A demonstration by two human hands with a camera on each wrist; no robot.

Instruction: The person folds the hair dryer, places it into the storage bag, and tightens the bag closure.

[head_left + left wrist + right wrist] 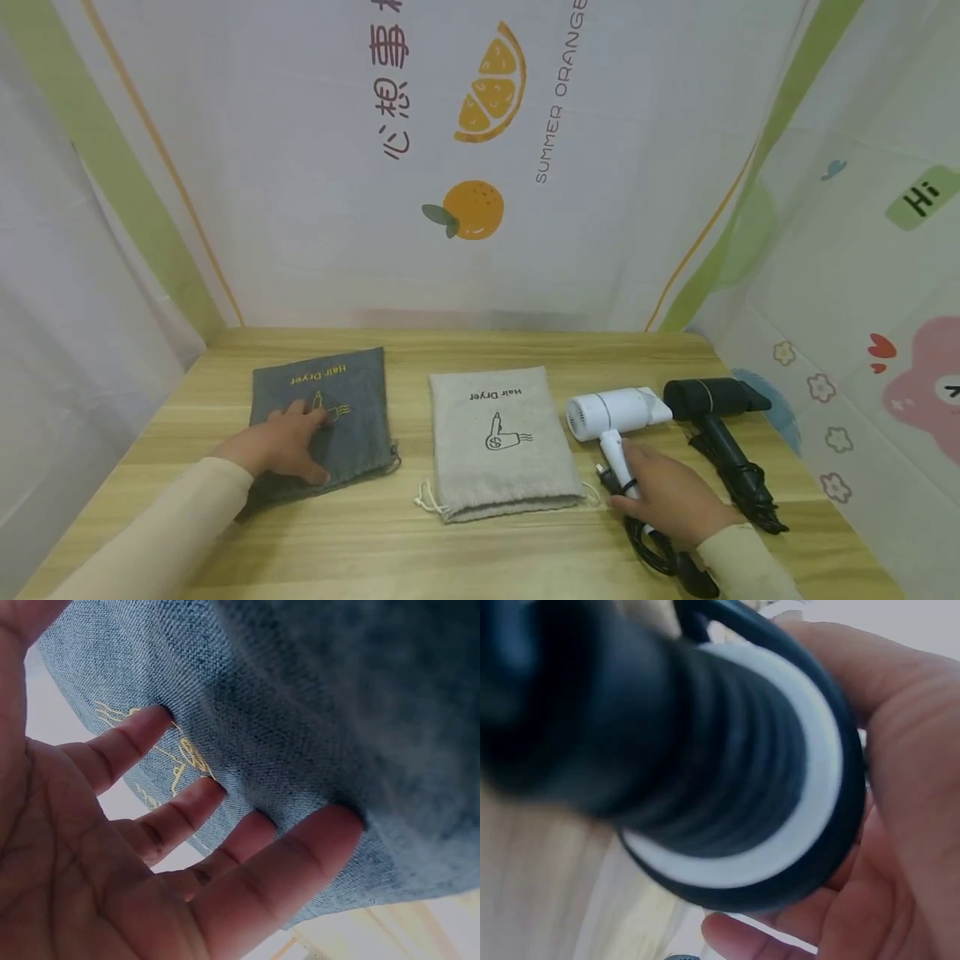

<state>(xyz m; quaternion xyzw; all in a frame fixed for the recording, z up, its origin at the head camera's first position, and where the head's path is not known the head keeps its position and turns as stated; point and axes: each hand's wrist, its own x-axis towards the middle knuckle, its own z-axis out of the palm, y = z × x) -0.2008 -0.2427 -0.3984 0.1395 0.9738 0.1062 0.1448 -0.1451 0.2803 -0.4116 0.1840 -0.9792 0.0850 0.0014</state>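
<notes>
On the left of the tabletop lies a dark grey drawstring bag (352,425) printed "Hair Dryer" in yellow. My left hand (288,446) rests on it, fingers spread; the left wrist view shows the fingertips touching the cloth (300,735). A white hair dryer (618,412) lies at the right, its barrel on the table. Around its handle my right hand (671,496) curls its fingers, and the black cord base (727,750) looms close in the right wrist view. Between the hands lies a light grey drawstring bag (498,475) with a dryer drawing.
To the right of the white dryer lies a black hair dryer (712,398) with its cord bundled along the handle. The white dryer's black cord (645,546) trails toward the front of the wooden table (375,558). Printed white curtains (330,250) stand behind and at the sides.
</notes>
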